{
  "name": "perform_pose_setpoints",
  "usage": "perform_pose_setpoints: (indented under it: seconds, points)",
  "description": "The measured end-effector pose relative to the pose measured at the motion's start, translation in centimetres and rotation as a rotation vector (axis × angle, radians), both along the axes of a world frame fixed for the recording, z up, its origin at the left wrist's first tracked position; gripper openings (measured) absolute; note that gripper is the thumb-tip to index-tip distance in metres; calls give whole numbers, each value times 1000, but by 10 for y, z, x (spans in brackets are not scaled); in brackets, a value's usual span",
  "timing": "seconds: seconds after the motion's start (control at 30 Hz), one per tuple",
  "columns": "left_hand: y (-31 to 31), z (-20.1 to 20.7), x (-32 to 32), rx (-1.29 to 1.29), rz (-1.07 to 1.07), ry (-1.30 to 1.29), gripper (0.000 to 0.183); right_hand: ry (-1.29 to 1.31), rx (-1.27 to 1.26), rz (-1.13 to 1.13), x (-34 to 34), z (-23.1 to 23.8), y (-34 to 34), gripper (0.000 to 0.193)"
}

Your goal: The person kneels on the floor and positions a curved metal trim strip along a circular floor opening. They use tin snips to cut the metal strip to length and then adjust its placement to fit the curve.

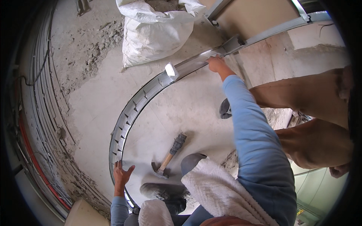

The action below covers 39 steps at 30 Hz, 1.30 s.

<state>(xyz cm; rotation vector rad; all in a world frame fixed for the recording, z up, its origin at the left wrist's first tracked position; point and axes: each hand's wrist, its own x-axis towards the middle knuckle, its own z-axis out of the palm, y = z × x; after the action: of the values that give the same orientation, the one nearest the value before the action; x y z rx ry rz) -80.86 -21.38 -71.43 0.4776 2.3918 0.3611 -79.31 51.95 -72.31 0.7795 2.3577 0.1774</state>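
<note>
A curved metal track (141, 95), notched along its sides, lies on the floor (181, 98) in a long arc that bows away from the person, toward the upper left. Its long axis starts close to the body by the left hand (121, 175), swings up and around, and runs out to the right hand (218, 64) near the far end, so the two hands sit well apart on one curve. The left hand is the nearer to the body; its fingertips meet the track, while its thumb stands wide, clear of the metal. The right arm is stretched out, its fingers on the inner edge; whether they clasp it cannot be told. Between the hands, a small bright metal piece (171, 71) sits on the track, nearer the right hand. A hammer (167, 156) lies inside the curve, and a white sack (156, 37) stands outside it.
</note>
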Motion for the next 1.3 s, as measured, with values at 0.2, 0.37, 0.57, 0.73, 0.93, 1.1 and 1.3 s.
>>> perform_pose_setpoints:
  seconds: [0.2,0.37,0.57,0.73,0.93,1.1,1.3]
  points:
    - [2,8,-8,-27,9,-119,87,-128,-66,121,-3,10,10,44]
    - [9,14,-14,-62,28,-155,91,-126,-91,69,-15,7,14,41]
    - [8,9,-14,-78,9,-111,91,-29,-114,68,-10,7,13,43]
    - [3,6,-14,-37,-1,-116,90,-84,-40,138,-6,8,1,49]
    - [7,8,-15,-57,-7,-136,90,-117,-13,98,-4,6,-3,58]
    - [10,12,-18,-80,1,-173,90,-101,-89,32,-3,8,-2,66]
    - [7,7,-17,-78,-34,-172,96,-22,-146,-50,0,13,0,69]
